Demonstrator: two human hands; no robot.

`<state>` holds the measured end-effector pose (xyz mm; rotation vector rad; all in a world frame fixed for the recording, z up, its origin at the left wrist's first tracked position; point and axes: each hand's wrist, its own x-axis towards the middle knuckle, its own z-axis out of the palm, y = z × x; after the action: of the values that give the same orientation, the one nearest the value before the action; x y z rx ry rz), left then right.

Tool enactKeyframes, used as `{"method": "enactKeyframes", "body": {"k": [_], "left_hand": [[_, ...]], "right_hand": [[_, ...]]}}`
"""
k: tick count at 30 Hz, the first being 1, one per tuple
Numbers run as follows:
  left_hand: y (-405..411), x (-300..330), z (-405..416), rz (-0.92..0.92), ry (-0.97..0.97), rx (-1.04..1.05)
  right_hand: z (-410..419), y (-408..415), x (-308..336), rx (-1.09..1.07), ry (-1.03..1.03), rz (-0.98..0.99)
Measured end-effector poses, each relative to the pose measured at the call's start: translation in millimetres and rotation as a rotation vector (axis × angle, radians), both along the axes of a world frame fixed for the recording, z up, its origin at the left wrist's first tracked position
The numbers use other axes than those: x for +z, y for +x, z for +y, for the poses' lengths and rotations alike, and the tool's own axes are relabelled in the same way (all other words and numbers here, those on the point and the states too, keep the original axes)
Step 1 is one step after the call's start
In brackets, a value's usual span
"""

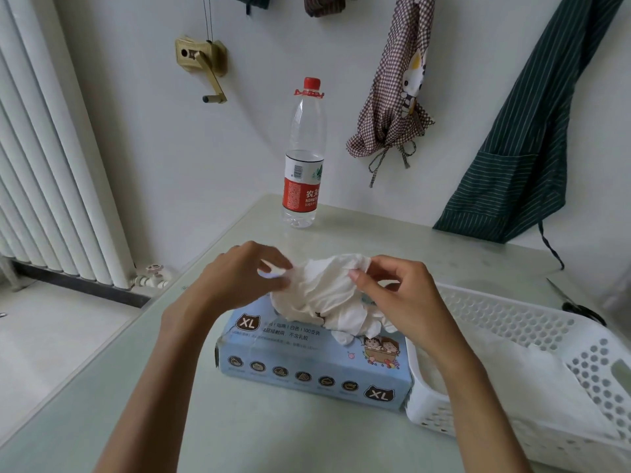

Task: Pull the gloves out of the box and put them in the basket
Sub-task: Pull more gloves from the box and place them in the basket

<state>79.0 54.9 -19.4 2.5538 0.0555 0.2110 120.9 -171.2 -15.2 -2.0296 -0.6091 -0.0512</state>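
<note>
A light blue glove box [307,363] marked XL lies on the table in front of me. A bunch of white gloves [324,295] sticks up out of its top opening. My left hand [235,278] pinches the bunch at its left edge. My right hand [396,295] pinches its upper right corner. The gloves are stretched between both hands, just above the box. A white perforated basket [512,319] stands right of the box, touching it, with white gloves [505,373] lying inside.
A nearly empty water bottle [304,158] with a red cap stands behind the box. Black scissors [580,308] lie beyond the basket. Aprons [532,131] hang on the wall. A radiator [44,148] is at the left. The table edge [112,339] runs along the left.
</note>
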Motion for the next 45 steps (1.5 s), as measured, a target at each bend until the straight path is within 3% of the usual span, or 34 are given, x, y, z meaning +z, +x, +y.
{"method": "enactKeyframes", "body": {"k": [3,8,14,18,21,27,31,36,41,45], "left_hand": [[-6.8,16.3,-13.0,-0.127,-0.208,-0.124],[-13.4,30.2,-31.8,-0.300,-0.236,-0.178],[-6.4,20.5,-44.5,-0.165,-0.183,-0.182],[-2.3,13.5,-46.3,-0.178,-0.325,-0.161],[-1.3,11.3,-41.8,-0.215,-0.334,-0.097],[-2.2,11.0,-38.9,-0.137,-0.247,-0.105],[-1.6,12.0,-41.6,-0.144,-0.037,0.004],[-3.7,14.9,-51.3,-0.161,0.055,0.096],[-0.4,7.8,-58.2,-0.163,0.312,0.038],[-1.2,10.1,-47.7,-0.163,0.438,0.076]], "right_hand": [[2.2,-3.2,1.9,0.027,0.094,0.097],[5.1,-5.4,5.4,0.007,0.226,0.302],[0.9,-6.0,7.3,0.146,0.229,0.395],[-4.8,-3.3,6.3,0.231,0.142,0.448],[-7.7,-0.5,7.5,0.150,0.202,0.471],[-1.6,5.9,0.2,-0.105,0.255,0.340],[0.4,4.3,0.3,-0.105,0.192,0.293],[7.7,2.8,-3.3,-0.118,0.177,0.347],[5.1,-2.0,-2.0,-0.137,0.154,0.127],[-7.1,5.9,0.9,-0.227,0.253,0.133]]}}
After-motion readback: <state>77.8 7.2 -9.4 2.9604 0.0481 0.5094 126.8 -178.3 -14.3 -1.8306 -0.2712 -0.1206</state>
